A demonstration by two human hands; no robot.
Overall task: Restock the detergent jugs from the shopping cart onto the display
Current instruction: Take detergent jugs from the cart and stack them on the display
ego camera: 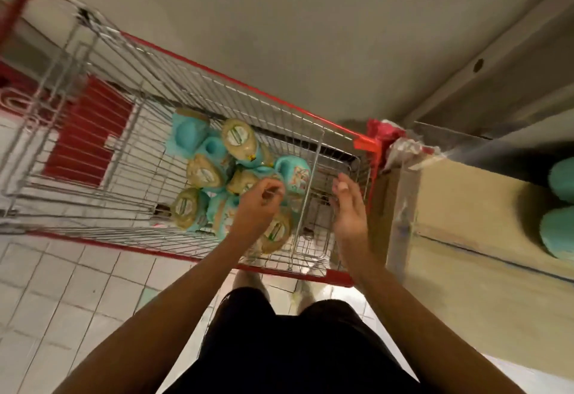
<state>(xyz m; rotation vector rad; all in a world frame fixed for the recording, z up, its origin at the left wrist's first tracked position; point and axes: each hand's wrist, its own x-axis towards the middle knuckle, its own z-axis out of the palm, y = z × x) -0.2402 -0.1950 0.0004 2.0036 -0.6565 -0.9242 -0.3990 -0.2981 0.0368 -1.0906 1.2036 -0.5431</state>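
A wire shopping cart (198, 83) with red trim stands in front of me. Several teal detergent jugs (239, 137) with gold caps lie packed together in its near end. My left hand (257, 204) reaches down over the jugs with fingers curled at a teal jug (293, 176), though motion blur hides whether it grips the handle. My right hand (348, 207) hovers over the cart's folding seat section with fingers relaxed and nothing in it. On the right, a brown cardboard display (466, 207) holds two teal jugs (559, 207) at the frame edge.
A red and white plastic bag (394, 139) hangs at the cart's right corner beside the display. The white tiled floor (77, 294) lies to the left and below. A grey shelf frame (484, 61) runs diagonally at upper right. My dark shorts (295, 347) fill the bottom.
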